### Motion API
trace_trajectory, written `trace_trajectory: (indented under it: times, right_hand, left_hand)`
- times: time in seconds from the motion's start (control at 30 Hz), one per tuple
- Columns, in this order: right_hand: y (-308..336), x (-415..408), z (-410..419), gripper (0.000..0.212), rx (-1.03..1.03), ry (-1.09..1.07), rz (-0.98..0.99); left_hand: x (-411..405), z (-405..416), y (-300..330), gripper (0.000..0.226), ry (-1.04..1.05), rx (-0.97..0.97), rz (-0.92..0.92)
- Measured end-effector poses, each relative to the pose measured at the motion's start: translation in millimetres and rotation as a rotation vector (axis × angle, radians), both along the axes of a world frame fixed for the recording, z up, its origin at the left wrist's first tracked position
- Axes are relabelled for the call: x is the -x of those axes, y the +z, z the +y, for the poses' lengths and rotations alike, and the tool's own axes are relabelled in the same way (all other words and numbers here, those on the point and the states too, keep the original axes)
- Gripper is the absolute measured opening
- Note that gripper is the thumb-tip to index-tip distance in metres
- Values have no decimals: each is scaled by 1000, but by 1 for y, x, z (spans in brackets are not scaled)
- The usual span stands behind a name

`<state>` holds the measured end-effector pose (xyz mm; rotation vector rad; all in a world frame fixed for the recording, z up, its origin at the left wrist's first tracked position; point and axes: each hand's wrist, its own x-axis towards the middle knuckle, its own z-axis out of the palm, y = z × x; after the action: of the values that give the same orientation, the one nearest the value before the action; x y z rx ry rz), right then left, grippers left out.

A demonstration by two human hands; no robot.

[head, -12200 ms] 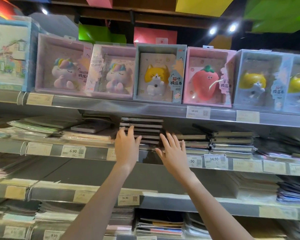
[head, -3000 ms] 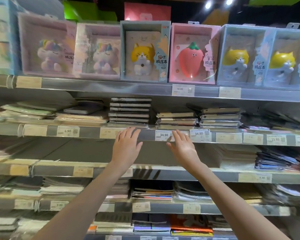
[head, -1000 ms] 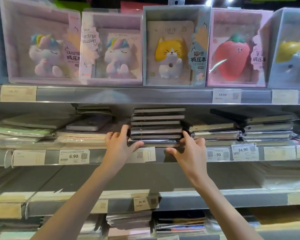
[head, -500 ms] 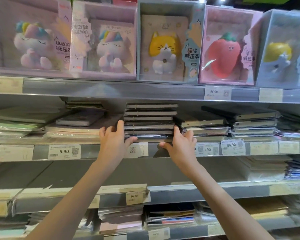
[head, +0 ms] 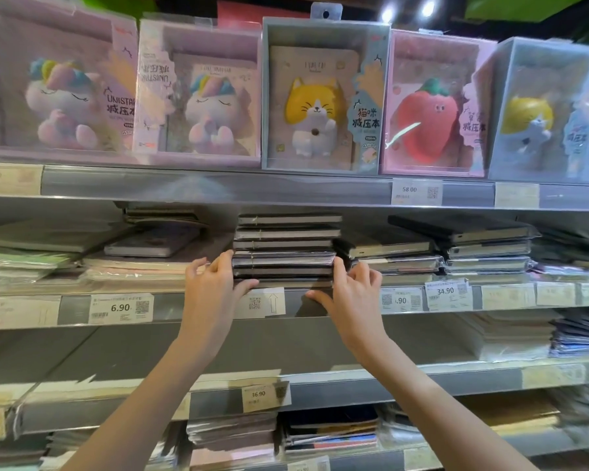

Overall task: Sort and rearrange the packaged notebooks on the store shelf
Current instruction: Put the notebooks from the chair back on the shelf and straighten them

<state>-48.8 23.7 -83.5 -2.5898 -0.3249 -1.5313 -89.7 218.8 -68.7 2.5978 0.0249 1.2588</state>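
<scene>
Left hand: the left hand (head: 215,287) now clasps the left end of the dark notebook stack (head: 286,249); three seconds back it hovered flat against the price rail (head: 337,299) below. Its fingers curl onto the lower books' left edge and its thumb reaches under the front corner.
Stack: the dark notebook stack sits in the middle of the second shelf, between the pastel wrapped notebooks (head: 133,266) on the left and the lighter stack (head: 395,256) just beside it on the right. Its upper books sit slightly further right than the lower ones.
Right hand: the right hand (head: 351,290) has likewise risen from the rail to the stack's right end, fingers curled against the lower books, thumb along the rail.
Meaning: both hands have closed in from the sides, so squaring or sliding this stack seems to be the step in hand; the other piles look unsorted.
Top shelf: the boxed cat notebook (head: 323,96) stands directly above, untouched.
Hidden: the bottom book's front is covered by thumbs and rail; how far back the stack reaches is lost in shadow.
Unclear: the far-right piles are blurred, and one price tag (head: 400,300) is partly cut off by the right hand.
</scene>
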Motion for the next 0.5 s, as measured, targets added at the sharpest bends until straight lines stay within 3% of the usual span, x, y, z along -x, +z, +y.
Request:
trace_trajectory:
  times: [0.07,0.2,0.3,0.5]
  right_hand:
    - [-1,-4,-5,74,47,-46,-93]
    - [-3,-9,-7,81,37,-77,-80]
    - [-2,-6,-1,89,-20,-30,-68]
    - [-5,-3,2,85,-131,142,-29]
  left_hand:
    - [-3,3,-1,57,13,-60,-79]
    - [-8,4,2,46,-12,13,-85]
    - [-11,6,3,39,-79,156,-71]
    - [-9,8,3,35,-196,360,-94]
